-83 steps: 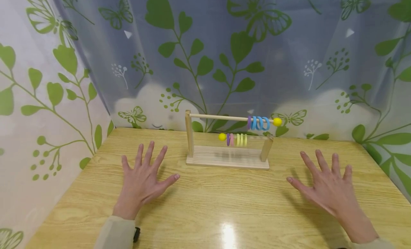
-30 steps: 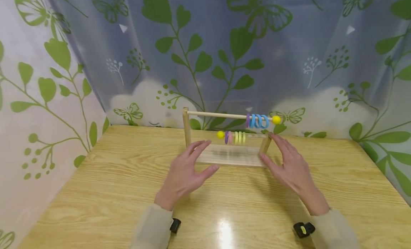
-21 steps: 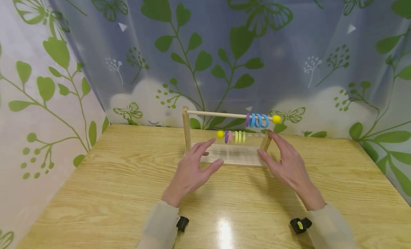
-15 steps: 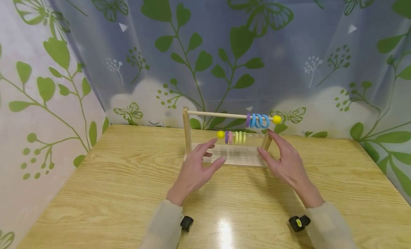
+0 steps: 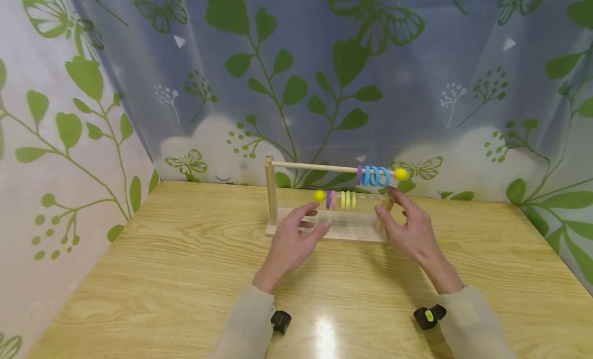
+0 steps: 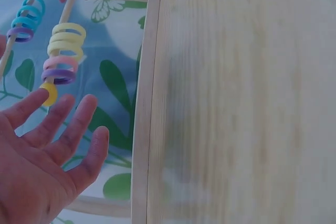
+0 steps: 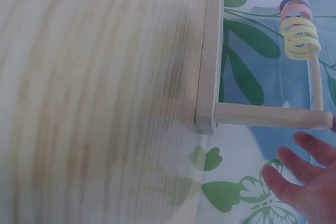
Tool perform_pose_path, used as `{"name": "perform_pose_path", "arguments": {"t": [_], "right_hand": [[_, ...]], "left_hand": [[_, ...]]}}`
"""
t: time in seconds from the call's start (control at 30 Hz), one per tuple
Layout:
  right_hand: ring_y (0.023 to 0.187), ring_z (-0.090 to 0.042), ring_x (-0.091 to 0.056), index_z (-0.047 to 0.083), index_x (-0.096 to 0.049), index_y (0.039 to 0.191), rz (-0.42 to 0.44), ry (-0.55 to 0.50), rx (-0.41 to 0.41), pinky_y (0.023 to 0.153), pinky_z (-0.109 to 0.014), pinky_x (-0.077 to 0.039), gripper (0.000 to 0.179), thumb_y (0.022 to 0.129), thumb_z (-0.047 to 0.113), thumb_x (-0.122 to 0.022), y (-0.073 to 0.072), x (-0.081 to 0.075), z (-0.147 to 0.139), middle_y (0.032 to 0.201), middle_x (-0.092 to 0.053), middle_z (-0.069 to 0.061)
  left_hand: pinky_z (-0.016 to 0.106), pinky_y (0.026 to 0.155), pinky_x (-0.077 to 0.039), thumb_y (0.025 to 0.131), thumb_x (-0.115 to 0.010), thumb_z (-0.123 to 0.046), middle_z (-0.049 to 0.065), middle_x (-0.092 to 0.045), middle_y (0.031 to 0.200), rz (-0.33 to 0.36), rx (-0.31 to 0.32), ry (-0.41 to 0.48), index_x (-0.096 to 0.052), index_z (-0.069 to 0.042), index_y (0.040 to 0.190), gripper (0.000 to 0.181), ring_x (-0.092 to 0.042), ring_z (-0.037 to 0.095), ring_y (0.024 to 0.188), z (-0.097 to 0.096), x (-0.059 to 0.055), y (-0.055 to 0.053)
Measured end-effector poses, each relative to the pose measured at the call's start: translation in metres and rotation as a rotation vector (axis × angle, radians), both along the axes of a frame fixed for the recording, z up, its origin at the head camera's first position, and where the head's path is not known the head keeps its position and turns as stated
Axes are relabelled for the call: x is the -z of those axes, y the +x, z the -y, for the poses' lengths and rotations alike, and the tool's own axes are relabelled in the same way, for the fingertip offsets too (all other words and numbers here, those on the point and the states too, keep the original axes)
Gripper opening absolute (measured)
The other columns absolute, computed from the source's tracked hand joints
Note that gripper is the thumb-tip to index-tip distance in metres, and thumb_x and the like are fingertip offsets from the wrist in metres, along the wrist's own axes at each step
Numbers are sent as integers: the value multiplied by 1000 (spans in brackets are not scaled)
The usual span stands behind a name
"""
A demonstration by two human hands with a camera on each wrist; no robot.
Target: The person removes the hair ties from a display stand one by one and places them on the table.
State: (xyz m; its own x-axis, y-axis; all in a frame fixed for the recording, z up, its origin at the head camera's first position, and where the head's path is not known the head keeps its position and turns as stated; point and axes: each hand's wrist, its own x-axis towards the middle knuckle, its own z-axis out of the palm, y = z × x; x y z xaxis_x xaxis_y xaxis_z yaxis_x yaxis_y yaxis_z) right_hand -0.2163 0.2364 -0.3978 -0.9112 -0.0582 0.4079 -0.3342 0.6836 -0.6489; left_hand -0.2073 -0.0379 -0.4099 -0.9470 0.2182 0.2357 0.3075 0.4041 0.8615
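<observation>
A wooden ring rack (image 5: pixel 349 233) stands on the table, with a tall left post (image 5: pixel 271 192) and a short right post (image 5: pixel 384 212). Blue rings (image 5: pixel 374 176) and a purple one hang on its upper rod, by a yellow end ball (image 5: pixel 400 174). The lower rod carries pale yellow rings (image 6: pixel 67 40), a pink ring (image 6: pixel 60 65) and a purple ring (image 7: pixel 294 1). My left hand (image 5: pixel 294 240) is loosely spread, its index fingertip beside the lower rod's yellow ball (image 5: pixel 319 195). Around the short post's top, my right hand (image 5: pixel 414 233) has thumb and index fingertips apart, other fingers loosely extended.
The wood-grain table (image 5: pixel 185 276) extends on both sides and in front of the rack. Behind it hangs a blue curtain (image 5: pixel 412 91) with green leaves and butterflies. A pale patterned curtain (image 5: pixel 41 184) borders the left side. Black wrist devices (image 5: pixel 280 322) show at both sleeves.
From wide apart on the table, both hands have come in to the rack. Lately the left hand has moved right toward the lower ball, and the right thumb has risen along the short post.
</observation>
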Motion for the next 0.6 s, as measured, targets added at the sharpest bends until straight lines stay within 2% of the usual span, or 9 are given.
{"name": "perform_pose_path", "arguments": {"t": [0.27, 0.33, 0.37, 0.43, 0.5, 0.57, 0.6], "right_hand": [[132, -47, -55, 10, -53, 148, 22, -84, 2, 102, -65, -48, 50, 105, 36, -54, -3, 3, -3, 148, -56, -22], [131, -44, -57, 11, -55, 147, 26, -104, 10, 101, -60, -51, 48, 106, 36, -54, -3, 4, -4, 147, -58, -20], [130, -42, -59, 12, -56, 146, 26, -114, 14, 99, -53, -55, 47, 106, 36, -54, -3, 4, -5, 145, -59, -20], [125, -34, -63, 14, -58, 145, 21, -137, 24, 92, -35, -60, 44, 106, 35, -54, -4, 4, -6, 141, -63, -18], [115, -19, -69, 13, -61, 142, 11, -189, 17, 83, -21, -59, 40, 106, 31, -56, -6, 4, -6, 135, -66, -18], [105, -7, -70, 10, -64, 139, 6, -269, -2, 76, -14, -57, 38, 105, 25, -58, -7, 4, -7, 127, -68, -14], [101, -2, -69, 8, -65, 138, 9, -308, -11, 75, -15, -59, 37, 105, 23, -58, -7, 4, -6, 124, -69, -8]], "left_hand": [[35, 85, -61, 96, -66, -51, 10, -63, 140, 62, 8, 69, -56, -23, 145, 57, -71, 24, 112, -10, 3, -4], [35, 84, -61, 97, -66, -49, 10, -64, 139, 60, 3, 80, -57, -22, 145, 56, -72, 23, 111, -12, 4, -5], [35, 84, -61, 97, -66, -48, 11, -64, 138, 55, -1, 84, -58, -21, 144, 55, -72, 24, 110, -13, 4, -5], [36, 84, -61, 97, -66, -47, 11, -65, 136, 49, -14, 92, -59, -20, 143, 54, -73, 24, 109, -15, 5, -7], [37, 84, -61, 97, -67, -46, 11, -67, 134, 46, -31, 105, -61, -19, 141, 52, -73, 25, 108, -17, 6, -8], [38, 84, -61, 97, -67, -45, 11, -68, 132, 46, -52, 118, -62, -18, 139, 50, -73, 25, 107, -19, 7, -9], [38, 85, -61, 96, -67, -45, 10, -68, 131, 47, -67, 124, -63, -18, 137, 50, -73, 25, 106, -21, 7, -10]]}}
